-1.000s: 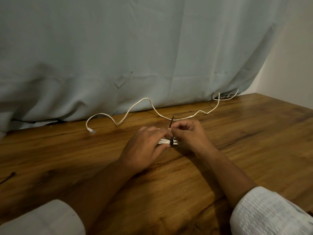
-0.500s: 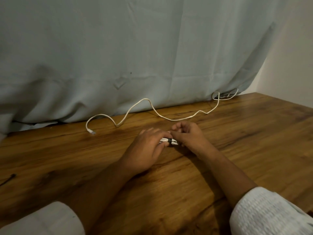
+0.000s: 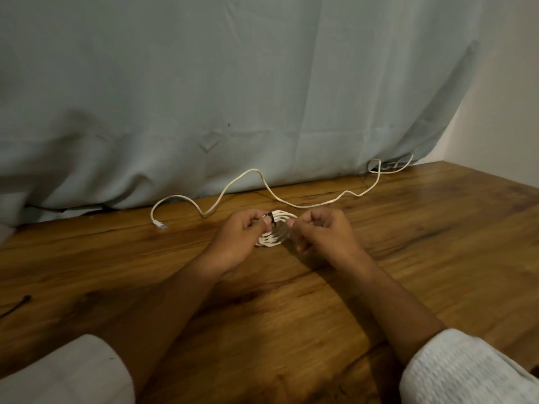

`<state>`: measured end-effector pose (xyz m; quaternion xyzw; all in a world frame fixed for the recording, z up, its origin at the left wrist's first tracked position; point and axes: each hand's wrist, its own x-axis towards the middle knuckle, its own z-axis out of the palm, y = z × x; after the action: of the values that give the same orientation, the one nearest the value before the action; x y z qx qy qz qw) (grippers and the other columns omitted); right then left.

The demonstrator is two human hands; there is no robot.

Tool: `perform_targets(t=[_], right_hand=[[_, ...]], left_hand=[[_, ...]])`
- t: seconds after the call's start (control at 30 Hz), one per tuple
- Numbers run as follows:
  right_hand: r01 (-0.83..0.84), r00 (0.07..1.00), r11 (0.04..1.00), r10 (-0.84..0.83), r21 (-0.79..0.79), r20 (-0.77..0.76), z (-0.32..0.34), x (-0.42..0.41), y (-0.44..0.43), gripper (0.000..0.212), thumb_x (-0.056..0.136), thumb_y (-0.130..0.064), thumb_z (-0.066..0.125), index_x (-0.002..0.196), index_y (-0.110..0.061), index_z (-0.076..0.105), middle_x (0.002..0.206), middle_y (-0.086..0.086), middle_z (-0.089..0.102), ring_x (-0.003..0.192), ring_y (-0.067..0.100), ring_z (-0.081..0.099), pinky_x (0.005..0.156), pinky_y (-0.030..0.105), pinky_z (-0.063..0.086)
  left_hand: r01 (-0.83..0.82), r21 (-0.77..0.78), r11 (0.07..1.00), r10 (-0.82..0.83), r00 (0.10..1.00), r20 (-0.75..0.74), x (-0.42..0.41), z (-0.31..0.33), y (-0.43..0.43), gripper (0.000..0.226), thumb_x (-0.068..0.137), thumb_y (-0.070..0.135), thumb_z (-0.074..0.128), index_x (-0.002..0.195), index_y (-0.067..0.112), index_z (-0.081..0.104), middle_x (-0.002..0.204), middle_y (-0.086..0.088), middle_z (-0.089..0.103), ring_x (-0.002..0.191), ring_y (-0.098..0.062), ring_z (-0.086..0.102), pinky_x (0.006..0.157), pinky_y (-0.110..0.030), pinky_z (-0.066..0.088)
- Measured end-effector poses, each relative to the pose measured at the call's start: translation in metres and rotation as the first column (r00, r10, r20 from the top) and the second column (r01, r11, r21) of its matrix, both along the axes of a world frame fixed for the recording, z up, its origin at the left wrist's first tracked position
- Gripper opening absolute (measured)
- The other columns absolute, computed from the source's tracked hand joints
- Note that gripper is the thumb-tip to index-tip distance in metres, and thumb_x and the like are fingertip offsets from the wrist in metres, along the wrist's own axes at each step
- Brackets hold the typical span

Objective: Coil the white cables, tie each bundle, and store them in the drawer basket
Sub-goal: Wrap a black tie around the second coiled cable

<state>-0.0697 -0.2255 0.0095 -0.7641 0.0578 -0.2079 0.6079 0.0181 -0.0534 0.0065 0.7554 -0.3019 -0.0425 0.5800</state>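
On the wood table [image 3: 423, 258], mid-way back: 1 coiled white cable bundle [image 3: 272, 239] betw. 2 hands. The left hand [image 3: 242, 237] pinches it at its black tie [image 3: 270, 221]. The right hand [image 3: 323, 234], fingers curled, pinches the coil's rt edge. 1 loose white cable [image 3: 262, 182] lies behind (1 thin black strip [image 3: 17, 305] far left).

table [image 3: 408, 287]: brown wood; cloth [image 3: 262, 83]: pale blue, hangs behind far edge; wall [image 3: 513, 112]: white, right

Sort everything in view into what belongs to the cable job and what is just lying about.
Job: coiled white cable with black tie, gripped by left hand and right hand; loose white cable; thin black strip, probably a spare tie.
Just there: blue-grey cloth; wooden table.
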Motion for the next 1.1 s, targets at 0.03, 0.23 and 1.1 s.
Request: perform_targets(t=[0.03,0.23,1.1], right_hand=[[-0.048,0.999,0.999,0.048,-0.015,-0.022,-0.002,0.0,0.003,0.02,0.096,-0.019,0.073,0.094,0.001,0.073,0.08,0.013,0.075,0.061,0.02,0.063,0.055,0.029,0.051],[-0.014,1.0,0.995,0.015,-0.102,0.006,-0.016,0.012,0.009,0.021,0.098,-0.016,0.069,0.118,-0.014,0.076,0.086,0.016,0.076,0.051,0.019,0.06,0.053,0.03,0.049],[-0.194,0.978,0.941,0.162,0.279,0.135,0.008,-0.002,0.003,0.011,0.092,-0.011,0.074,0.086,-0.001,0.074,0.089,0.013,0.073,0.076,0.018,0.065,0.062,0.028,0.053]], left_hand=[[-0.005,-0.015,1.0,0.004,1.0,-0.028,-0.001,0.002,0.0,0.021,0.106,0.015,0.055,0.094,0.011,0.072,0.088,0.001,0.074,0.071,0.002,0.065,0.068,-0.018,0.049],[-0.025,-0.044,0.999,0.018,0.987,-0.157,0.002,0.005,-0.003,0.026,0.104,0.019,0.058,0.089,0.006,0.075,0.091,-0.013,0.077,0.086,-0.021,0.067,0.084,-0.036,0.05],[-0.101,0.093,0.991,0.084,0.981,0.174,0.0,-0.002,0.0,0.018,0.106,0.028,0.056,0.097,0.025,0.072,0.089,0.006,0.075,0.085,-0.019,0.069,0.078,-0.044,0.055]])
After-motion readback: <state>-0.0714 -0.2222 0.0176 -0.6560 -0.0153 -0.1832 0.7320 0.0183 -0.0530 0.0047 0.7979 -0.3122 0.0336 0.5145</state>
